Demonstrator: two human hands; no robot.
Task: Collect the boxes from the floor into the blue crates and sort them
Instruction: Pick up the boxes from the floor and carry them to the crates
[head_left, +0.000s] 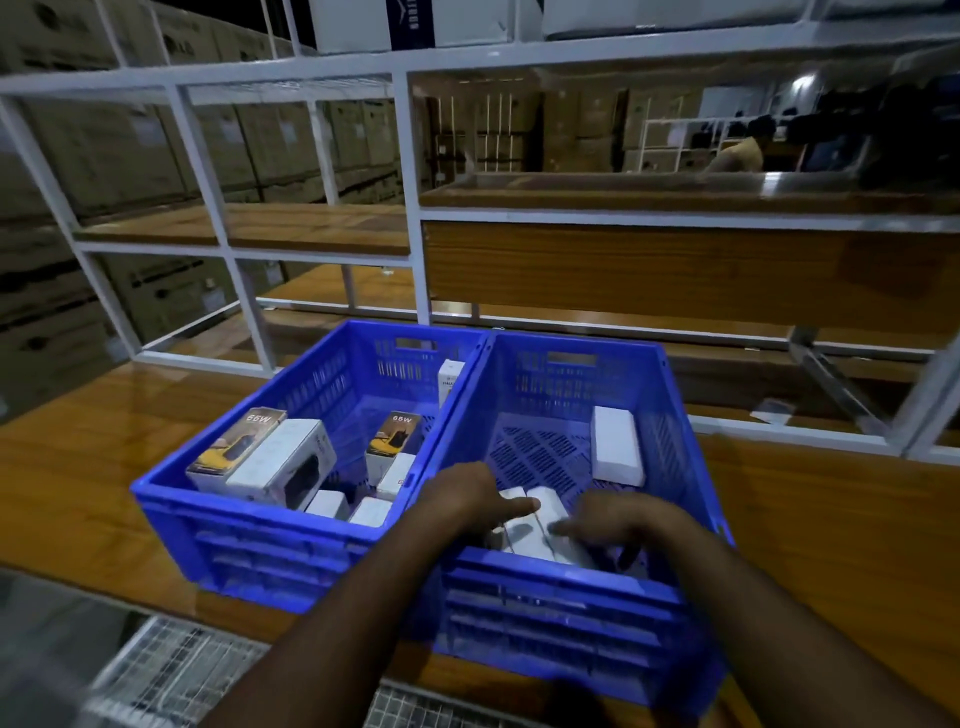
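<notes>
Both hands in the right blue slatted plastic crate (670, 415): left hand (462, 496) and right hand (618, 519), fingers extended, flank small white cardboard boxes (530, 530), long axes pointing away; whether they grip, unclear.

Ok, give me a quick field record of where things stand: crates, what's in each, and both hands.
surface: two blue crates side by side on a wooden shelf
left crate: mixed boxes, two yellow 66W boxes, a white box with a dark picture, smaller white boxes
right crate: one white box at the far right, a cluster of white boxes at the near wall
left hand: on the cluster, grip unclear
right hand: on the cluster, grip unclear
</notes>
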